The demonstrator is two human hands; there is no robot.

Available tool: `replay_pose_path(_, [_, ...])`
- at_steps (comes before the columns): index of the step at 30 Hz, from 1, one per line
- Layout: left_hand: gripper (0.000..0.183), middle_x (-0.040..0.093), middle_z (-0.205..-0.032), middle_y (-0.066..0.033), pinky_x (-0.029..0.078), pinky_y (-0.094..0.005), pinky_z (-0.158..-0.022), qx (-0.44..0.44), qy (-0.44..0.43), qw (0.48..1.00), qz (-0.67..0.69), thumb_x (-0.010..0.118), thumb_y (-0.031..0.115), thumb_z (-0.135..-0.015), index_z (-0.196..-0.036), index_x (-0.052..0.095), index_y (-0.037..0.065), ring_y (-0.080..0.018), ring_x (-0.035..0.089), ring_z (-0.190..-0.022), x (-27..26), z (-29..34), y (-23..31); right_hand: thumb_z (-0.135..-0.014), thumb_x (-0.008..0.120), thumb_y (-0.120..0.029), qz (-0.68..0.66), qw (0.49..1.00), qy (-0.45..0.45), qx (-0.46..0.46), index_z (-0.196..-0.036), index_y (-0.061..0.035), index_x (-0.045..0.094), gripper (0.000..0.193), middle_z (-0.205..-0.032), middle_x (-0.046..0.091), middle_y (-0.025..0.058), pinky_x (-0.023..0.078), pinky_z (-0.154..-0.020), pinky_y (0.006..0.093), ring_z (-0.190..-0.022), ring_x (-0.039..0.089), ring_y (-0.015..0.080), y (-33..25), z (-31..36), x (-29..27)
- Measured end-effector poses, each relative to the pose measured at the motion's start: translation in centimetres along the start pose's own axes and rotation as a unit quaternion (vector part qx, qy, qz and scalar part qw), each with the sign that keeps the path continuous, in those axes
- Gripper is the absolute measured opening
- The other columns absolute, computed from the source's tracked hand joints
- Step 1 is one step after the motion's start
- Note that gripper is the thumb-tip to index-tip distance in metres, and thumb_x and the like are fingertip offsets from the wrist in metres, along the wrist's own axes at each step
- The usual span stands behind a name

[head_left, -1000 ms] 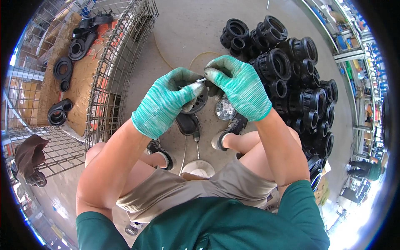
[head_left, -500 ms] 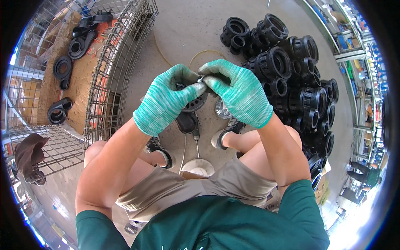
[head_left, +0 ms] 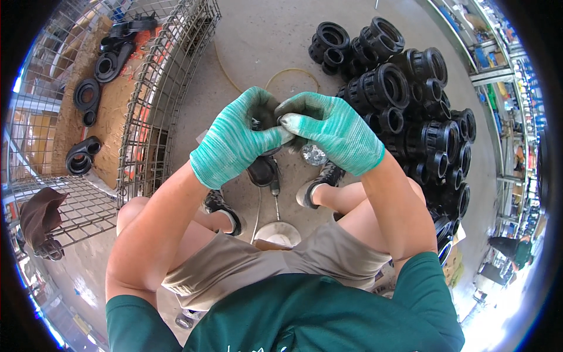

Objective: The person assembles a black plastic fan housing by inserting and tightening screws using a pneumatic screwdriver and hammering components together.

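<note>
My left hand (head_left: 231,138) and my right hand (head_left: 340,132), both in teal-and-white knitted gloves with grey palms, meet in front of me. Their thumbs and fingers are pinched together, tip against tip. What lies between the fingertips is hidden by the gloves. Just below the left hand, a black rounded part (head_left: 262,172) stands partly covered, beside a power-driver-like tool (head_left: 275,188) with a long thin shaft. Under the right hand sits a clear round dish (head_left: 314,154) of small shiny metal pieces.
Many black ribbed pipe fittings (head_left: 384,88) are piled at the right. To the left stands a wire cage (head_left: 158,88) with black ring-shaped parts (head_left: 88,94) on cardboard. A brown cloth (head_left: 44,214) hangs at its near corner. A pale round disc (head_left: 278,233) lies between my feet.
The small metal piece seen between my fingertips is now covered. My right hand has turned slightly inward and its thumb overlaps the left fingertips.
</note>
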State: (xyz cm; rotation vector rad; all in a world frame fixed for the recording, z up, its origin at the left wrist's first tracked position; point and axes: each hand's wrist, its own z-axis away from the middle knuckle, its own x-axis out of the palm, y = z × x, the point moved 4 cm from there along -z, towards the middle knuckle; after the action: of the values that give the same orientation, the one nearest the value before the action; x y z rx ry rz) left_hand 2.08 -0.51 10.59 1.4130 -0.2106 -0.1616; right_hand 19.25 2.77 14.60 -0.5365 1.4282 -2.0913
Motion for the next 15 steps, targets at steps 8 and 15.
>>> replay_pose_path(8, [0.038, 0.064, -0.091, 0.0029, 0.044, -0.0209, -0.066, -0.058, 0.008, 0.998, 0.036, 0.069, 0.028, -0.098, -0.125, 0.065, 0.001, -0.0043, 0.054, -0.073, -0.7, 0.7, 0.7, -0.1, 0.066, -0.017, -0.085, 0.994, 0.038, -0.055, -0.12, -0.0035, 0.064, 0.024, -0.092, 0.068, 0.0047, 0.056, -0.066, 0.0269, -0.077, 0.065, 0.0115, 1.0, -0.2, 0.1])
replay_pose_path(15, [0.031, 0.061, -0.083, 0.004, 0.041, -0.0211, -0.062, -0.041, 0.043, 0.998, 0.024, 0.071, 0.028, -0.097, -0.115, 0.067, 0.002, -0.0044, 0.051, -0.069, -0.9, 0.6, 1.2, -0.101, 0.065, -0.017, -0.126, 0.985, 0.056, -0.101, -0.12, -0.0035, 0.064, 0.023, -0.091, 0.07, 0.0055, 0.057, -0.063, 0.026, -0.073, 0.068, 0.0124, 2.1, -1.1, 0.6])
